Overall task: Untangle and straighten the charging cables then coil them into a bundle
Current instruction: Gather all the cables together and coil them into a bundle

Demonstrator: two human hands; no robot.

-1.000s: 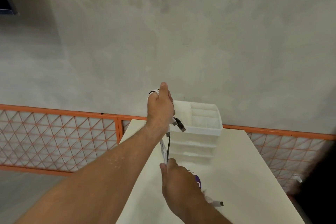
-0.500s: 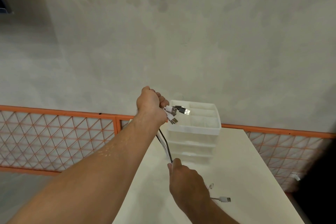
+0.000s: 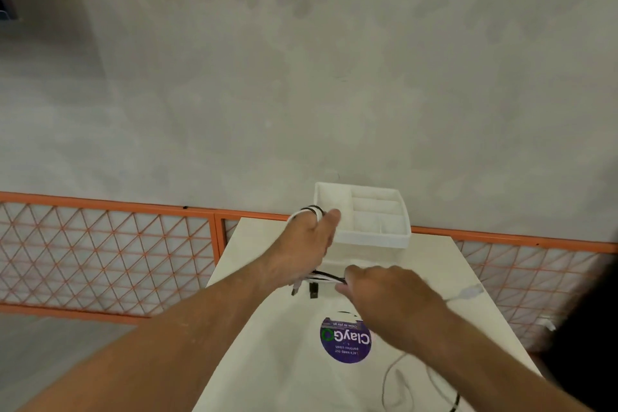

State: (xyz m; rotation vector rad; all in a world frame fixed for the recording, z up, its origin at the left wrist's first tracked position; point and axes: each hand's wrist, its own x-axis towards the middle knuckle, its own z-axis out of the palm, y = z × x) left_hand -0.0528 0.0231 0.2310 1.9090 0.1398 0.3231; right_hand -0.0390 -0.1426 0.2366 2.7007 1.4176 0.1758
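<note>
Holding charging cables point(image 3: 327, 276) looped around my left hand point(image 3: 302, 249), fingers curled on the loops (black and white strands over the fingertips). Right hand point(image 3: 388, 294) pinches the same strands just beside it, above the surface point(image 3: 267, 361). White organizer point(image 3: 374, 237) stands behind.

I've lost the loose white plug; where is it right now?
Head view: the white plug is on the right side, just beyond the right hand, near the right edge of the table.
</note>
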